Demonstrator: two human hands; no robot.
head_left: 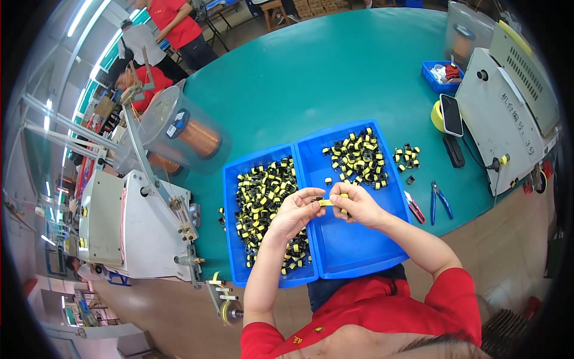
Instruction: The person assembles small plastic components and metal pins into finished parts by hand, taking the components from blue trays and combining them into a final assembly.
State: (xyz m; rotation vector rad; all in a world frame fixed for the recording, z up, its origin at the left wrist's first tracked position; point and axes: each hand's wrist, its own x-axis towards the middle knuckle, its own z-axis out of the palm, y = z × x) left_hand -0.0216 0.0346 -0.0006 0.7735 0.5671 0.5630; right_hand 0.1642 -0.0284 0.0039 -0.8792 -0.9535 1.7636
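Far left, white machine (152, 233) beside the table; a tape reel (230, 312) sits low at its near corner. Behind it, clear tub (160, 113) on the green table (299, 84) with copper spool (200, 137) inside. Next, left bin (272, 280), blue, well filled with small black-and-yellow pieces (260, 209); a few more lie just outside its left wall. Left hand (294, 214) is raised near the line where the two bins meet, thumb and fingers pinching a part (326, 203), black with a yellow band. Part is held between both hands, above the right bin's left side. Right hand (360, 207) is above the right bin (353, 245), thumb and forefinger pinched on the part's right end; more yellow shows at these fingertips, cannot tell if same piece. Right bin, also blue: heap (362, 158) of like pieces at far end, bare floor nearer the person. Right of it, loose pieces (408, 157) on the table, then red cutters (414, 207), blue pliers (433, 203) with handles spread, black tool (454, 151), yellow roll (437, 117) touching phone (451, 115), small blue tray (433, 82), second white machine (493, 131).
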